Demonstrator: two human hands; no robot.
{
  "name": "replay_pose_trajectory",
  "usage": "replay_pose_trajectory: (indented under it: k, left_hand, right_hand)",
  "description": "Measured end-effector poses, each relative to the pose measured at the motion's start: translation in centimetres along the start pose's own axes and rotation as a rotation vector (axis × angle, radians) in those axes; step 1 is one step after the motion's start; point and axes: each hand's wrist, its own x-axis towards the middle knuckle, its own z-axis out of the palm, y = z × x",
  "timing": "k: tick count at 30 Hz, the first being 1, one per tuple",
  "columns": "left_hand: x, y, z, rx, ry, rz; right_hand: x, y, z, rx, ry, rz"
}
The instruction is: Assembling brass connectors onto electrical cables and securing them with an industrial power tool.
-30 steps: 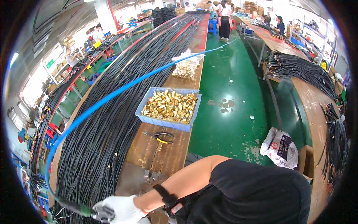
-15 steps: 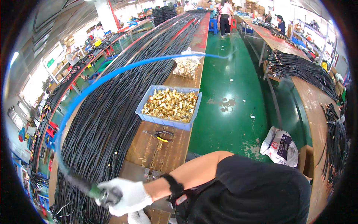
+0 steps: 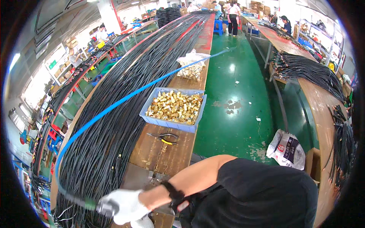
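My right hand [image 3: 123, 206], in a white glove, is closed round a dark hand tool [image 3: 107, 208] with a green collar. A blue hose [image 3: 114, 107] runs from the tool's end, bends up at the left and stretches over the bench to the aisle. The tool's working tip is hidden. At the lower edge shows a bit of my left hand [image 3: 143, 222], also white-gloved; its fingers are out of sight. Long black cables [image 3: 110, 125] lie in a thick bundle under and beside my right hand.
On the wooden bench [image 3: 146, 157] are pliers [image 3: 163, 138], a blue bin [image 3: 169, 124] of brass fittings [image 3: 175, 106] and a plastic bag [image 3: 192, 68] of parts. More cables [image 3: 310, 72] lie on the right bench. A white sack [image 3: 286, 150] stands on the green floor; people are farther back.
My right hand has moved slightly down and left with the tool. The blue hose has dropped from a high arch to a straighter, lower line.
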Motion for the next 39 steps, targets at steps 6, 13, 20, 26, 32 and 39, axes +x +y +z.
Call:
replay_pose_trajectory:
  k: [6, 13, 20, 26, 32, 39]
  left_hand:
    - [-1.7, -12.4, 5.0, 0.321, -0.039, 0.13]
    - [-0.9, -10.1, 3.4, 0.209, -0.023, 0.056]
    - [0.4, -3.8, 2.1, 0.066, -0.021, -0.002]
    - [-1.0, 2.4, -2.3, 0.018, 0.02, -0.005]
    - [0.6, 2.6, -0.9, 0.013, 0.086, 0.05]
    - [0.0, 1.3, -0.3, 0.031, 0.101, 0.027]
  right_hand:
    - [1.8, -7.7, 7.6, 0.206, -0.361, 0.016]
    - [3.6, -6.9, 12.6, 0.136, -0.162, -0.383]
    - [2.6, -7.9, 5.7, 0.478, 0.057, -0.463]
    - [-3.0, -5.6, -3.1, 0.605, 0.119, -0.343]
    - [-4.7, 1.8, -7.6, 0.456, 0.452, -0.36]
    - [-2.3, 5.1, -7.7, 0.628, 0.422, -0.43]
